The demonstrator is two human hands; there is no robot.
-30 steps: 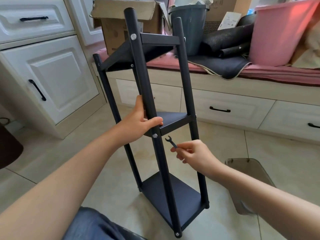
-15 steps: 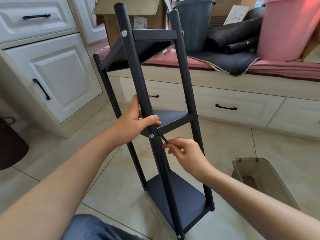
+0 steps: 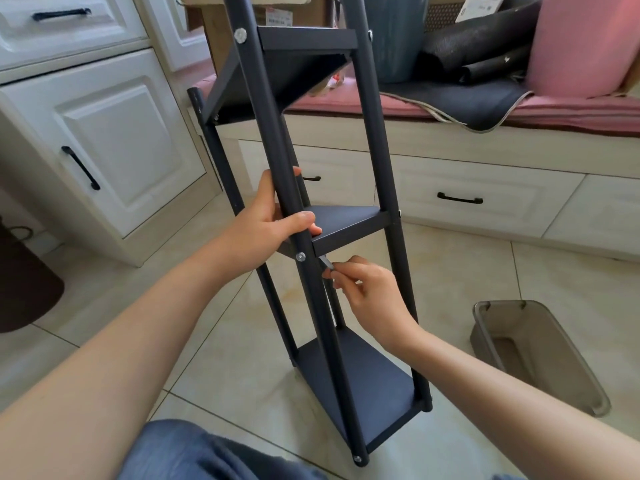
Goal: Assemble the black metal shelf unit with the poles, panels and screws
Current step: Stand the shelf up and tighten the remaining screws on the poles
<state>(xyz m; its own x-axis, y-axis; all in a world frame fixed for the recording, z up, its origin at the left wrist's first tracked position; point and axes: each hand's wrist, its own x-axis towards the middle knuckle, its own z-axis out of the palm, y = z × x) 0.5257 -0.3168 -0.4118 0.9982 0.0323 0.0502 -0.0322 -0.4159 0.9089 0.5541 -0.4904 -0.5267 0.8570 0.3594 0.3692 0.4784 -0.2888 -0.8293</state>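
A black metal shelf unit (image 3: 377, 136) stands upright on the tiled floor, with three panels fixed between its poles. My left hand (image 3: 266, 223) grips the near pole (image 3: 263, 109) just above the middle panel (image 3: 349, 223). A silver screw head (image 3: 300, 256) shows on that pole below my thumb. My right hand (image 3: 372, 292) pinches a small wrench (image 3: 326, 263), whose tip goes under the middle panel behind the near pole. The wrench's head is hidden there.
A grey plastic bin (image 3: 533, 351) lies on the floor to the right. White cabinets (image 3: 114, 140) stand at the left and drawers (image 3: 460, 199) run behind. The bench above holds a cardboard box (image 3: 221, 32), a grey bucket (image 3: 398, 36), dark mats (image 3: 478, 53) and a pink tub (image 3: 581, 46).
My right hand moved the wrench up and left, from open air beside the pole to under the middle panel. The view closed in on the shelf. My left hand kept its grip.
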